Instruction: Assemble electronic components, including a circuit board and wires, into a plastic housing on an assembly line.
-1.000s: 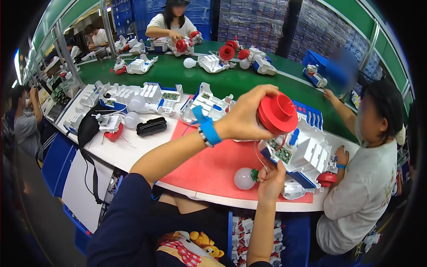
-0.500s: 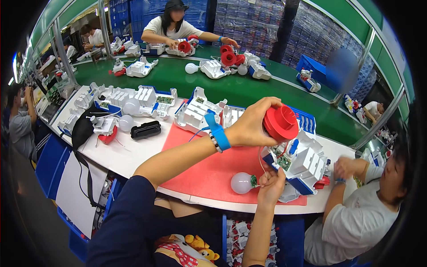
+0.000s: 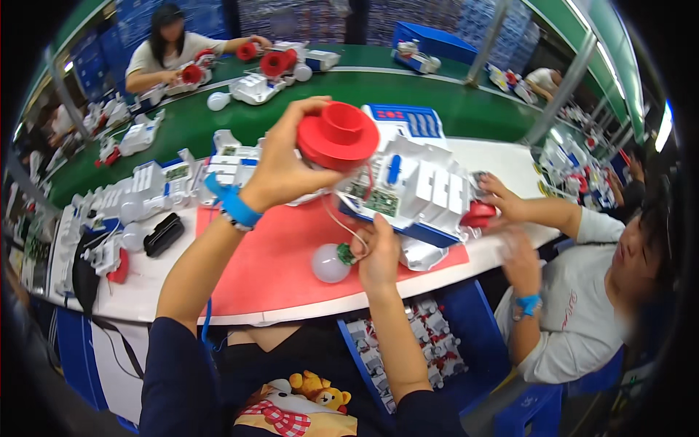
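- Gripping the red flanged cup (image 3: pixel 338 138) firmly in the left hand (image 3: pixel 284 162), raised near the open white-and-blue housing (image 3: pixel 429 191)!
- Pinching a thin white wire (image 3: pixel 342 223) in the right hand (image 3: pixel 378 258), right beside the green circuit board (image 3: pixel 346 253) of the round white bulb (image 3: pixel 331 264).
- Showing that bulb over the red mat (image 3: pixel 247 255); cannot tell whether touching it.

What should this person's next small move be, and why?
Probably the right hand should ease the white wire gently up toward the red part. The left hand holds that part raised by the white-and-blue housing, while the right pinches the wire beside the bulb; the wire curves upward between them, so a sharp tug might strain it.
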Tool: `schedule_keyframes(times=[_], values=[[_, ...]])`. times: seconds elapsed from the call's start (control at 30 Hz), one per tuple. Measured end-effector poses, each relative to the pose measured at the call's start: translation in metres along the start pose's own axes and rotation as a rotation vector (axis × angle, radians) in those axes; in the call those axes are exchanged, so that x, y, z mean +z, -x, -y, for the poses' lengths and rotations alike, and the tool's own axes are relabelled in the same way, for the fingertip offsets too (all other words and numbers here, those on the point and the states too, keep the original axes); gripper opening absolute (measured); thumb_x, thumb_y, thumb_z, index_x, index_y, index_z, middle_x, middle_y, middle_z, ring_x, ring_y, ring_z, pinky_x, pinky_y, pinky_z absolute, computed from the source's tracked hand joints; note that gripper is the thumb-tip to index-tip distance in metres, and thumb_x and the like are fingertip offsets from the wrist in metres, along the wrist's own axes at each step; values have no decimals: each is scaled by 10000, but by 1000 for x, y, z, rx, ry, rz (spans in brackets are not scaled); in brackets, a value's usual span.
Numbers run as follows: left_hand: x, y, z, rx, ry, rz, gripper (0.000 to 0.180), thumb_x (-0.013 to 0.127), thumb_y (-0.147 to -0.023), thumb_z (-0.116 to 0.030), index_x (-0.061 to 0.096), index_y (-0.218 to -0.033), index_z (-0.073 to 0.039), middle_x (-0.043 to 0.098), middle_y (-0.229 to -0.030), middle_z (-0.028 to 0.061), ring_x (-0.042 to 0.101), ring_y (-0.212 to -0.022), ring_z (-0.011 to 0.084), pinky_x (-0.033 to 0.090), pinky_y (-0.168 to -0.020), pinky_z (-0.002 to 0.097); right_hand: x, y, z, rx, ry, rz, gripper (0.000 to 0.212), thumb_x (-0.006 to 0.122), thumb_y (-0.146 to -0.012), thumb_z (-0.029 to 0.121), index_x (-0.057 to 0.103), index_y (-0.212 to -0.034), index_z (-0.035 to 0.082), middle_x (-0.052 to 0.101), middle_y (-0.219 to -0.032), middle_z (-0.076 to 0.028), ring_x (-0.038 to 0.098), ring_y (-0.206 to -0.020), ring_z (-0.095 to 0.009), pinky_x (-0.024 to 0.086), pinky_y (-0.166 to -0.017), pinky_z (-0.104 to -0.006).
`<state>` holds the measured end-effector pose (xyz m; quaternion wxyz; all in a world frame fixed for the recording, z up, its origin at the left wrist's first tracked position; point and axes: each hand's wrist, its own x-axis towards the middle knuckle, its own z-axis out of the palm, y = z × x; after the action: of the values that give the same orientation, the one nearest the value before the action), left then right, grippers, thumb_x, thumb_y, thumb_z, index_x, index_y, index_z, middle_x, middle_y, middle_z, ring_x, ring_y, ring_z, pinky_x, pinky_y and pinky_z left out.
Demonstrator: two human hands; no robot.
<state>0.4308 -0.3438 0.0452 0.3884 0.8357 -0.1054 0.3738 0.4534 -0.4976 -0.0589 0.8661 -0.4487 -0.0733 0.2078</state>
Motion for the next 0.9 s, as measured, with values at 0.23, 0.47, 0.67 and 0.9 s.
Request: schedule_keyframes(times=[0.23, 0.47, 0.67, 0.9], values=[[23, -12, 2, -18, 50, -29, 702, 773, -504, -145, 391, -1082, -26, 446, -1150, 129, 477, -1020, 204, 396, -863, 301, -18, -11, 12, 3, 40, 33, 327, 415, -837, 283, 515, -855, -27, 579, -737, -120, 367, -415, -70, 261, -356, -198], [40, -17, 3, -65, 58, 6, 726, 764, -493, -118, 380, -1103, -36, 402, -1204, 139, 448, -1066, 215, 372, -903, 316, -41, -21, 12, 53, 109, 40, 358, 399, -835, 314, 527, -870, -19, 583, -739, -100, 350, -411, -54, 241, -369, -195], [79, -41, -6, 28, 58, 46, 698, 768, -483, -136, 400, -1068, -38, 442, -1158, 129, 495, -1003, 219, 422, -828, 301, -65, -26, 44, -30, 26, 20, 325, 380, -838, 290, 503, -903, -3, 587, -769, -123, 304, -397, -62, 244, -369, -204], [146, -89, -19, 195, 52, 6, 635, 762, -506, -190, 439, -1028, -26, 541, -979, 123, 544, -888, 211, 434, -771, 284, -112, -60, 96, -135, -3, -104, 264, 413, -819, 261, 482, -836, 7, 566, -712, -109, 290, -372, -58, 235, -352, -201]])
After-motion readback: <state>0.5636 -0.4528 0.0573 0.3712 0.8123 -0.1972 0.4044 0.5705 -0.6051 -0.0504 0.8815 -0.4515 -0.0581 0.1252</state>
